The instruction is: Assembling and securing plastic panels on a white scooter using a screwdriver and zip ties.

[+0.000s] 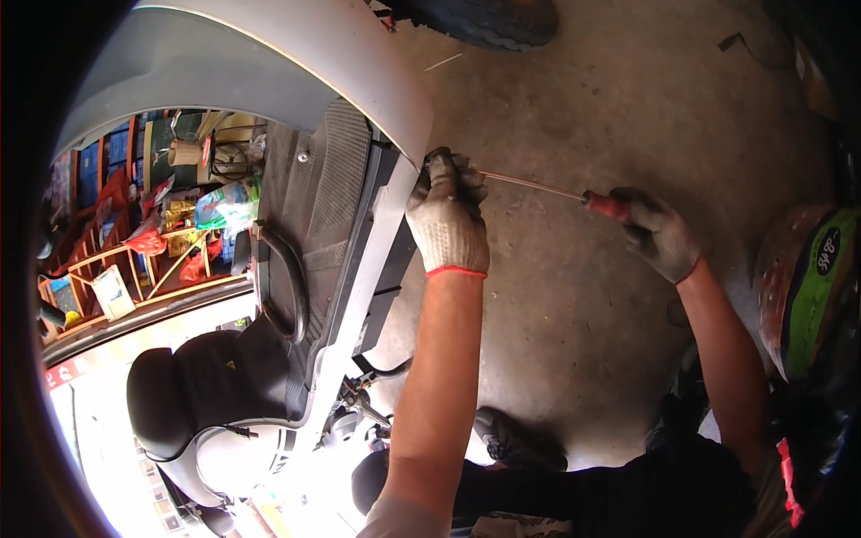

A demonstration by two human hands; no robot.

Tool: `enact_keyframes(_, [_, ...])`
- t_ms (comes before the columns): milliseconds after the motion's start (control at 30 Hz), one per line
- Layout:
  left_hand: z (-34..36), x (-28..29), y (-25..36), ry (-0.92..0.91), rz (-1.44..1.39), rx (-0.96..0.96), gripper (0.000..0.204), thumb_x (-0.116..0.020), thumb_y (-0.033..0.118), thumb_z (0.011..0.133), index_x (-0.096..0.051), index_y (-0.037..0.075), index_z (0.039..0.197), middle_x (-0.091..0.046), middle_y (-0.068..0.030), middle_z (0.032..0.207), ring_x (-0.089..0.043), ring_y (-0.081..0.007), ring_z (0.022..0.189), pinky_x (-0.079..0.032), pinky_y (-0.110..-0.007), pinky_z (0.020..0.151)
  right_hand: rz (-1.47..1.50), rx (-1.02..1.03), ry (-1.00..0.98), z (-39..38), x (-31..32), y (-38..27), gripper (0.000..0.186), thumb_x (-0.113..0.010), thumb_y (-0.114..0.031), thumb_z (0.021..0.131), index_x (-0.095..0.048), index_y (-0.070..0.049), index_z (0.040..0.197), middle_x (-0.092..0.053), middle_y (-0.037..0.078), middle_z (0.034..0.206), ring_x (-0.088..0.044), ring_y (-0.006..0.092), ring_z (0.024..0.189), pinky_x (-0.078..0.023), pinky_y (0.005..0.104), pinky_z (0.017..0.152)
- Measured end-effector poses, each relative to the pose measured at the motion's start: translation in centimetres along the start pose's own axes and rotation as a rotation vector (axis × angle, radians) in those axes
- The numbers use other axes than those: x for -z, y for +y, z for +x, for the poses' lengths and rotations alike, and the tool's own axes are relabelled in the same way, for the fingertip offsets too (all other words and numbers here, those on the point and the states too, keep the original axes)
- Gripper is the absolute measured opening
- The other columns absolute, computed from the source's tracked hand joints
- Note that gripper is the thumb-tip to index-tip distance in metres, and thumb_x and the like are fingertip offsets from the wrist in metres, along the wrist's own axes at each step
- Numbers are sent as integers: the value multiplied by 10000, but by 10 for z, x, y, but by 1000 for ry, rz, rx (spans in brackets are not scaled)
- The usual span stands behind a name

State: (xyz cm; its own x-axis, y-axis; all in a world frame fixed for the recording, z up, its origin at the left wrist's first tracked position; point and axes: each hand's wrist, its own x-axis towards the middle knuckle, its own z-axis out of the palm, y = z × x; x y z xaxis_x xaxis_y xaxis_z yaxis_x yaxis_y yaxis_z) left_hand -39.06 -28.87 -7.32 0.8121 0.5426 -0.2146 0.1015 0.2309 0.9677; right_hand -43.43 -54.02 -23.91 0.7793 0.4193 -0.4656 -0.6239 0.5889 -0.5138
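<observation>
A white and grey electric scooter (381, 90) fills the left side of the view. My left hand (450, 220), in a pale knitted work glove with a dark palm and red cuff edge, is at the scooter's lower body edge. Its fingers are curled together, and what they pinch is hidden. My right hand (662, 235), gloved too, grips the red handle of a long screwdriver (606, 206). The thin shaft runs left from there to my left fingers, where its tip is out of sight. Beside my left hand lies the scooter's dark textured footboard (309, 193).
A black tire (489, 20) stands at the top. The black seat (211, 386) is at lower left, near a shelf rack (161, 269) with bags and boxes. A green and brown package (807, 287) is at the right. My dark shoe (520, 439) rests on the concrete floor (556, 332).
</observation>
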Motion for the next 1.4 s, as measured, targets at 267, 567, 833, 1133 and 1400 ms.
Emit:
enact_keyframes(267, [-1, 0, 0, 7, 28, -8, 168, -615, 176, 1050, -637, 11, 1075, -685, -83, 897, -618, -141, 663, -507, -284, 573, 74, -11, 23, -3, -5, 1, 298, -513, -252, 1064, -618, -5, 1192, -574, 47, 884, -383, 63, 497, -326, 251, 461])
enact_keyframes(567, [-2, -1, 0, 4, 22, -21, 181, -605, 191, 1055, -643, 15, 1064, -692, -77, 872, -613, -133, 636, -499, -274, 555, 30, 9, 5, 2, -2, 7, 374, -575, -240, 1041, -599, 13, 1316, -593, 37, 965, -483, 49, 606, -398, 240, 538])
enact_keyframes(833, [-1, 4, -2, -36, 126, -39, 210, -622, 208, 1046, -628, 19, 1138, -694, -90, 960, -612, -151, 655, -500, -289, 572, 184, -185, -255, -4, 0, -12, 400, -625, -240, 1007, -604, 27, 1304, -584, 32, 963, -500, 77, 683, -418, 242, 616])
enact_keyframes(1133, [-52, 6, 57, -531, 726, 214, 368, -589, 205, 1021, -607, -51, 1287, -691, -120, 964, -682, -159, 782, -532, -271, 681, 85, -82, -160, 2, -1, 7, 376, -640, -197, 956, -606, 17, 1263, -522, -10, 895, -382, 47, 588, -342, 227, 552])
enact_keyframes(1400, [-14, 51, 163, -193, 1031, -614, 264, -556, 152, 1011, -663, -8, 1191, -674, -51, 844, -593, -86, 702, -499, -265, 629, -29, -2, -115, -3, -4, 9, 374, -656, -180, 941, -619, 20, 1254, -564, -3, 899, -435, 55, 637, -369, 235, 576])
